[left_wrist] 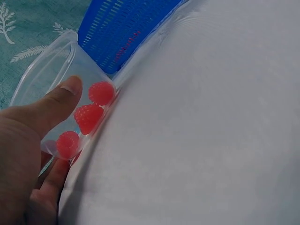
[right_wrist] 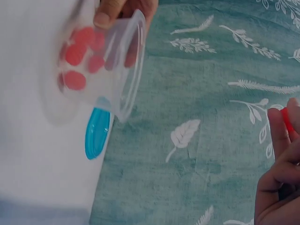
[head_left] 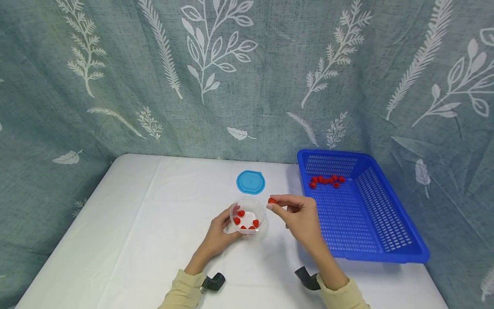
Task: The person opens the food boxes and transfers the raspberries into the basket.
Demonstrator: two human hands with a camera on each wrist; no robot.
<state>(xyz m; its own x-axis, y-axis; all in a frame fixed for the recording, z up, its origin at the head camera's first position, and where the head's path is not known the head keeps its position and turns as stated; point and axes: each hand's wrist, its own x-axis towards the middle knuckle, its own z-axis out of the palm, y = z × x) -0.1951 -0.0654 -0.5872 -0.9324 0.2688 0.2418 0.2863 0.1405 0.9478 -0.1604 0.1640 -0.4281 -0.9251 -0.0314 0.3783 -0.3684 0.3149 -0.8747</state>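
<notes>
My left hand [head_left: 219,235] holds a clear round plastic tub [head_left: 248,201] by its side, thumb and fingers curled round the wall. Several red raspberries [head_left: 256,223] lie on the tub's bottom; in the left wrist view a raspberry [left_wrist: 88,118] shows through the wall. Just right of the tub's rim, my right hand [head_left: 305,219] pinches one raspberry [head_left: 272,200] between thumb and fingertips. That held raspberry [right_wrist: 287,119] is partly hidden by the fingers in the right wrist view. Beyond the tub lies a blue round lid [head_left: 251,182], flat on the table.
A blue perforated plastic basket [head_left: 386,253] stands on the right of the table, with several raspberries [head_left: 326,180] gathered at its far left corner. White cloth covers the table [head_left: 154,240]. A green leaf-patterned curtain [head_left: 270,77] hangs behind and at the sides.
</notes>
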